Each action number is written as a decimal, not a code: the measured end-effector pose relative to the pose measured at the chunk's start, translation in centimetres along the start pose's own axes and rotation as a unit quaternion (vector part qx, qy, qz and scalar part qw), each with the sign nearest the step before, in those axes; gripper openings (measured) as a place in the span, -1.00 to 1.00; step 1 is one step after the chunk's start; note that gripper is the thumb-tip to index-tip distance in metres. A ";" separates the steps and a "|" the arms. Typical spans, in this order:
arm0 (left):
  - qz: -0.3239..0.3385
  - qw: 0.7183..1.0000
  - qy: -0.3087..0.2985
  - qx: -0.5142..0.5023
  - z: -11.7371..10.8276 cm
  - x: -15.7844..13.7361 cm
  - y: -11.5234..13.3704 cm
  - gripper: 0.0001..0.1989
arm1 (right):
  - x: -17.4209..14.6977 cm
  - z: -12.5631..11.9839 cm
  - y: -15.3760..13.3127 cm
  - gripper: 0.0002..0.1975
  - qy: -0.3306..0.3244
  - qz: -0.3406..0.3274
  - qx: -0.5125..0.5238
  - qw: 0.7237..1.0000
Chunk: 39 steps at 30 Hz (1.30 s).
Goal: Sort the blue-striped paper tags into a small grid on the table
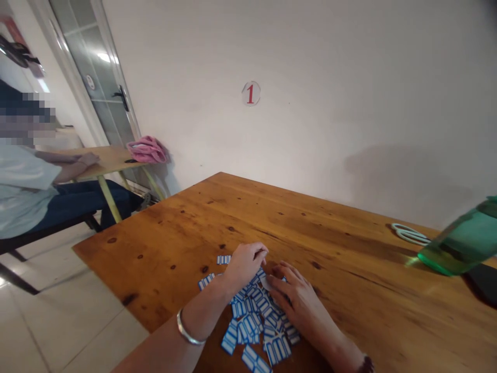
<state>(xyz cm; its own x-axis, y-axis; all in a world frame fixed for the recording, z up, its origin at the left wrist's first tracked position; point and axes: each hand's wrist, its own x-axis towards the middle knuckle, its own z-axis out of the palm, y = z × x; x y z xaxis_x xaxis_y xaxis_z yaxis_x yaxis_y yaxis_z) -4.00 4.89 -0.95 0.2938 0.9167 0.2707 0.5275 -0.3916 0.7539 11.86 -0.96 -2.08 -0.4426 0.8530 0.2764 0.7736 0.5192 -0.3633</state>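
Note:
A loose pile of small white cards with blue frames, like label stickers (248,326), lies near the front edge of the wooden table (217,212). Above the far part of the pile is my left hand (245,265), its fingers curled together and pointing right. Whatever those fingers hold, if anything, is hidden. My right hand (293,291) rests at the pile's right side, palm down, with bent fingers apart. Its fingertips touch the pieces there. One label piece (223,259) sits a little away, beyond my left wrist.
At the right stand a green bottle (460,241), a pale coiled cable (409,234) and a dark flat object (483,282). A wall (310,103) bounds the far side. To the left, a person (27,186) sits at another table (111,158) with a pink cloth bundle (147,150).

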 end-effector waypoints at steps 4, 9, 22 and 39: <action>-0.003 1.000 -0.005 -0.016 0.1 0.0 0.1 -0.77 | 0.3 0.1 0.1 -0.74 0.053 -0.002 0.042 0.998; -0.053 0.989 -0.010 -0.136 0.4 0.3 0.2 -0.82 | 0.4 -0.1 0.5 -0.74 0.173 0.114 0.186 0.960; -0.094 0.911 -0.192 -0.354 0.6 -0.3 1.1 -0.71 | 0.3 -0.3 0.3 -0.70 0.161 0.164 0.263 0.937; -0.254 0.825 0.019 -0.505 -1.3 0.5 0.7 -0.99 | -0.1 -0.8 3.1 -0.76 0.146 0.113 0.121 0.975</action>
<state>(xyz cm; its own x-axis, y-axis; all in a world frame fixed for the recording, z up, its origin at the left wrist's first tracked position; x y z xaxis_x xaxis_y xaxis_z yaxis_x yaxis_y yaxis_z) -4.55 5.19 0.45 0.2046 0.9517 -0.2290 -0.3646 0.2912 0.8845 14.68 0.48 -2.52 -0.0983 0.9137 0.3944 0.6903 0.3481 -0.6343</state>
